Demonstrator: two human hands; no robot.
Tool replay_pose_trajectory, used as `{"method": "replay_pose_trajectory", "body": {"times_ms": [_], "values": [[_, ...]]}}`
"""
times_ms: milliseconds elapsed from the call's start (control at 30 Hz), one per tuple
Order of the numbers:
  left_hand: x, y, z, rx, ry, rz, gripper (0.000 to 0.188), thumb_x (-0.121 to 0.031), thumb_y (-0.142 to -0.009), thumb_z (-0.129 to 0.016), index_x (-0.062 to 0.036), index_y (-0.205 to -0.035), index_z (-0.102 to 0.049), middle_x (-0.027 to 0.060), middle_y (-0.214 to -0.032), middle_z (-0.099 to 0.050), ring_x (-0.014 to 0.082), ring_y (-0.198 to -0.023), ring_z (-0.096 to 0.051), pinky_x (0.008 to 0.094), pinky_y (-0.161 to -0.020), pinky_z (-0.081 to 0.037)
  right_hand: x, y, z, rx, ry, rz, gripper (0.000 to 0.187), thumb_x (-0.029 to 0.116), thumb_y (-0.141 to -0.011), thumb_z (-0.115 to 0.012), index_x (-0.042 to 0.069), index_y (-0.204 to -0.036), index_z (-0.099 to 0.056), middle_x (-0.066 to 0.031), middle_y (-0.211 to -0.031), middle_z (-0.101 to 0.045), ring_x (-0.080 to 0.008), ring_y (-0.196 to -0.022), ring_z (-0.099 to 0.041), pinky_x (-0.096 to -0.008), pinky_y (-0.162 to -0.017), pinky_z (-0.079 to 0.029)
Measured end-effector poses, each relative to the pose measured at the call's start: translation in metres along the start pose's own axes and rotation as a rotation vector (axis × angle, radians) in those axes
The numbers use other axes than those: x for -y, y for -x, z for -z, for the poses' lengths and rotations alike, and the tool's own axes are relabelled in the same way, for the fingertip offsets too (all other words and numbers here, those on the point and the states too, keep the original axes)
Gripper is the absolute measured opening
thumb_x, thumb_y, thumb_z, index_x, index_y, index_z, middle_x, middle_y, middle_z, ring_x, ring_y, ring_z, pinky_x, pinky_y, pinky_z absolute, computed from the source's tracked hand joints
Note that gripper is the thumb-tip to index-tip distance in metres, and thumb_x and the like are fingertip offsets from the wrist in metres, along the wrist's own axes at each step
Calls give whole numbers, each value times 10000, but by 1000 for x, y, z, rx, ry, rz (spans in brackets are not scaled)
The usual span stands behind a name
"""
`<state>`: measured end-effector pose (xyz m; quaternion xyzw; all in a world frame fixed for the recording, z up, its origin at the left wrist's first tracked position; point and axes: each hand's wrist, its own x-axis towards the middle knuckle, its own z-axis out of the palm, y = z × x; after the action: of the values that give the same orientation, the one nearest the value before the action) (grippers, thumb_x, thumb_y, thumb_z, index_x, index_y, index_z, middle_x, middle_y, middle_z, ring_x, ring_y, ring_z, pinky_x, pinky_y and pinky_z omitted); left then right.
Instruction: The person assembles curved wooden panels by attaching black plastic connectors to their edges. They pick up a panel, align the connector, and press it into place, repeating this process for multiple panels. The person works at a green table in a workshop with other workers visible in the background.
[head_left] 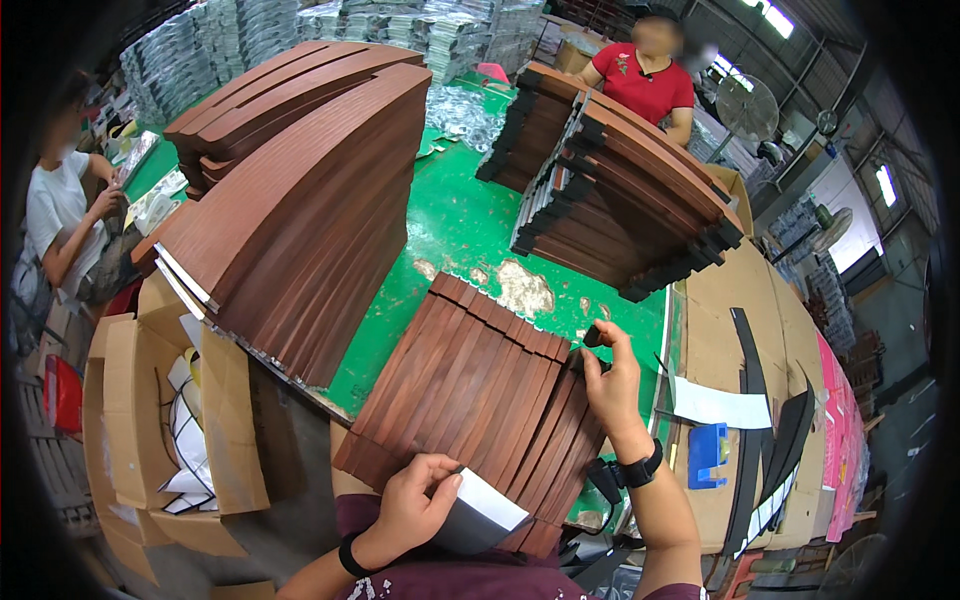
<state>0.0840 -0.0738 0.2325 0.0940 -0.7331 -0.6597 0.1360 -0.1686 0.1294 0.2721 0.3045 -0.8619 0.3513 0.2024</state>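
A row of narrow reddish-brown slats [460, 370] lies side by side in front of me, over the near edge of the green table [440, 200]. My left hand [412, 508] is closed at the near end of the row, pinching a black sheet with white backing [490, 507] between thumb and fingers. At the far right corner of the row, my right hand [618, 388] pinches a small black pad [594, 336] between thumb and forefinger. Another black piece shows at the slat ends just below that hand.
Tall stacks of curved brown slats [310, 190] stand on the left; another stack [630, 190] with black-covered ends stands far right. A cardboard box [235, 420] sits lower left. Black strips [744, 400] and a blue tape dispenser [706, 455] lie on cardboard at right. Two people work nearby.
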Motion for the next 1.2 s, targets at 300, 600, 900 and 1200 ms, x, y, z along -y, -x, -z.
{"method": "replay_pose_trajectory", "body": {"times_ms": [300, 600, 900, 1200], "values": [[-1, -1, 1, 13, 65, 29, 202, -67, -972, -684, 26, -1131, -601, 152, -901, -749, 201, -828, -752, 314, -739, -588, -5, -2, 3, 15, 212, 122, 469, 57, -849, -790, 23, -1275, -598, -168, -1126, -688, -362, -991, -653, -434, -863, -521], [4, 3, 1, 39, 33, -5, 190, 3, -975, -650, 40, -1145, -574, 97, -947, -728, 97, -823, -685, 257, -709, -558, -8, 7, -1, 204, 28, -83, 390, 123, -861, -791, 30, -1217, -661, -170, -1271, -672, -363, -1214, -622, -438, -1049, -478], [5, 1, 1, 25, 12, -23, 183, 2, -971, -659, 38, -1133, -584, 97, -936, -727, 99, -834, -689, 261, -726, -562, -8, 8, -6, 228, 44, -144, 405, 173, -863, -798, 70, -1233, -670, -148, -1215, -688, -347, -1143, -626, -442, -1031, -427], [0, 2, 1, 35, 22, 14, 182, -9, -973, -660, 37, -1132, -585, 110, -952, -736, 111, -838, -700, 267, -732, -566, -7, 8, -7, 216, 77, -116, 391, 159, -858, -793, 57, -1219, -686, -145, -1190, -697, -344, -1138, -639, -433, -1019, -448]]}}
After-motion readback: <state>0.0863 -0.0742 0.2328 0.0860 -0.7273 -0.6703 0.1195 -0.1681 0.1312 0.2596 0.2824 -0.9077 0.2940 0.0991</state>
